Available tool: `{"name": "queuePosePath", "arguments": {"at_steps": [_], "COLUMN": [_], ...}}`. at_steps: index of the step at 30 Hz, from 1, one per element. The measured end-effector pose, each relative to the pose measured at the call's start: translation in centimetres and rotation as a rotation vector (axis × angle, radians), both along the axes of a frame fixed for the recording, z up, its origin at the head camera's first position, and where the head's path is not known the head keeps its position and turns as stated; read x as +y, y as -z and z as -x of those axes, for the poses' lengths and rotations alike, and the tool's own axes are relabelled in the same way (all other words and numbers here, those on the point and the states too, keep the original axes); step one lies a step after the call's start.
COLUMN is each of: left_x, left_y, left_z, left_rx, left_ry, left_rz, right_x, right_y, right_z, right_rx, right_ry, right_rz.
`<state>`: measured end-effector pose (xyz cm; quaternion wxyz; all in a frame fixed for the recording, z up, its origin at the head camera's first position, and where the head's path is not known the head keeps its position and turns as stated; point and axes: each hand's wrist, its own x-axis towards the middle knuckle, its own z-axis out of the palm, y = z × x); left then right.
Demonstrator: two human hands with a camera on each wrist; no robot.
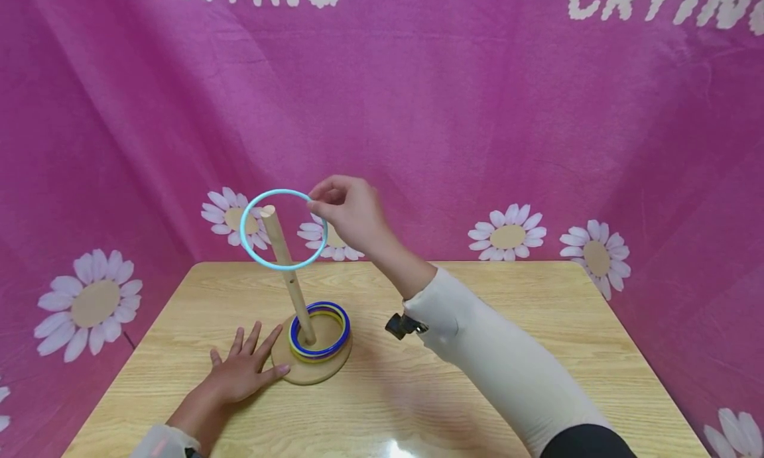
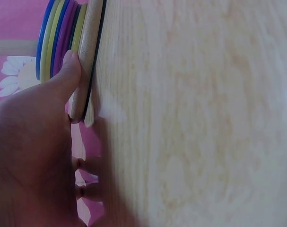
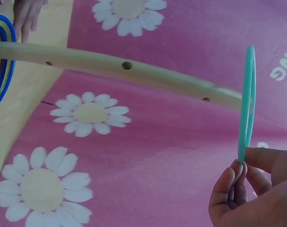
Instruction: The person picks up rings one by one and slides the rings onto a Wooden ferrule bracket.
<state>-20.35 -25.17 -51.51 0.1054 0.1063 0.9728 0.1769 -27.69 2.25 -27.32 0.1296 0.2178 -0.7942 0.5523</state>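
Observation:
A wooden post [image 1: 288, 266] with several holes rises from a round wooden base [image 1: 306, 376]. Blue, yellow and purple rings [image 2: 58, 33] lie stacked around its foot. My right hand [image 1: 352, 213] pinches a turquoise ring [image 3: 246, 109] between thumb and fingers, on the ring's right side. That ring is level with the post's top end, which appears inside it. With fingers spread, my left hand [image 1: 241, 372] rests on the table beside the base. Its thumb [image 2: 67, 75] touches the base's edge, close to the stacked rings.
The base stands on a light wood table [image 1: 477, 378], left of the middle. A pink cloth [image 1: 430, 133] with white flowers and lettering hangs behind the table and along both sides. A small black device [image 1: 402, 326] is strapped at my right wrist.

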Motion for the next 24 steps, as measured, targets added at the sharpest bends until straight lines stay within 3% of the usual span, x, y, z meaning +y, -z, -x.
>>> {"name": "queuePosePath", "arguments": {"at_steps": [9,24], "left_x": [-0.2,-0.1], "left_y": [0.2,0.3], "left_z": [0.0,0.1], "left_rx": [0.007,0.015], "left_ry": [0.003,0.003], "left_rz": [-0.032,0.008], "right_x": [0.0,0.1], "right_y": [3.0,9.3], "right_z": [1.6,2.8], "right_rx": [-0.076,-0.1], "right_ry": [0.004,0.013], "right_rz": [-0.027,-0.146]}}
